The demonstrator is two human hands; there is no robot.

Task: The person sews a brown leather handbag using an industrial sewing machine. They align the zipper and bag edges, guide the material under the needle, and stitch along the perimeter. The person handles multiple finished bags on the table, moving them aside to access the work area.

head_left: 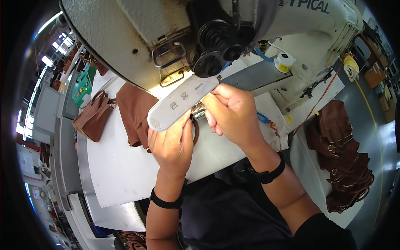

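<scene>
At the sewing machine head (125,37), a pale oval-ended guard plate (171,114) crosses above my hands. My left hand (168,148) is closed beside a brown leather bag (129,110) with a loop handle, its fingertips hidden under the plate; what it grips is unclear. My right hand (229,110) is closed, thumb and forefinger pressed at the plate's lower edge by a shiny metal cylinder (199,116); what it holds is hidden. A small blue tool (262,117) and red threads lie right of my right hand.
A second brown bag (93,118) lies on the white worktop (112,175) at left, near a green device (83,85). A pile of brown leather bags (341,171) rests at right. The machine arm (300,33) and a white bottle-like fitting (284,61) are at upper right.
</scene>
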